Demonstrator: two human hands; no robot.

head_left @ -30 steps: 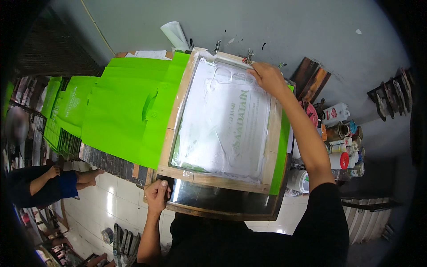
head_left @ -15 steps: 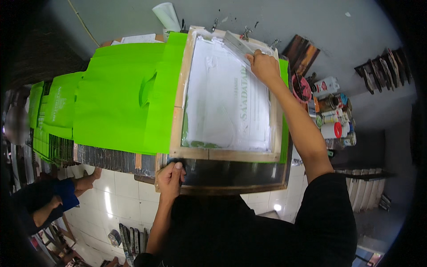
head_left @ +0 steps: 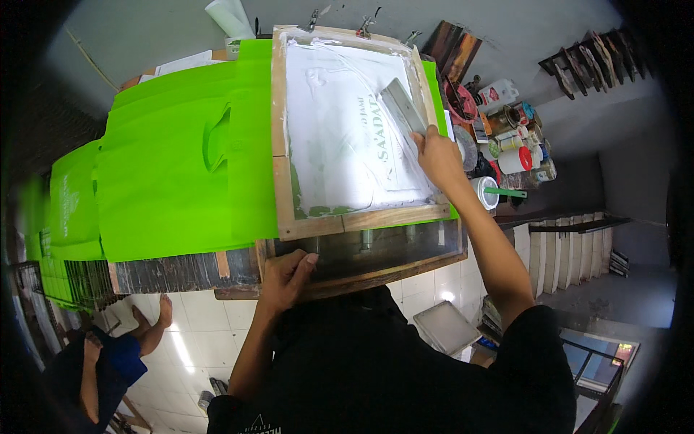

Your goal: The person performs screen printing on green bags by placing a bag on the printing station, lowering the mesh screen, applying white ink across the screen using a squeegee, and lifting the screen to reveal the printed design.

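Observation:
My right hand [head_left: 441, 160] is closed on a long, flat squeegee [head_left: 402, 103], set at a slant over the right side of a screen-printing frame [head_left: 394, 216]. White ink is smeared across its mesh [head_left: 329, 141], and pale green lettering shows beside the squeegee. Beneath the wooden frame lies bright green bag material, sticking out on both sides. My left hand [head_left: 287, 280] is closed in a loose fist at the near left corner of the dark glass-topped table [head_left: 361, 246]. My fingers hide whatever they may hold there.
Green bags [head_left: 166, 166] overlap along the left. Clamps [head_left: 365, 29] stand at the frame's far edge. Right of it are jars and bottles [head_left: 517, 159] and a white tub [head_left: 486, 192] with a green handle. A person [head_left: 119, 362] sits at the lower left.
My right hand has drawn the squeegee nearer to me, down the mesh. The lettering is less clear under white ink. The view has shifted; my left hand stays at the table corner.

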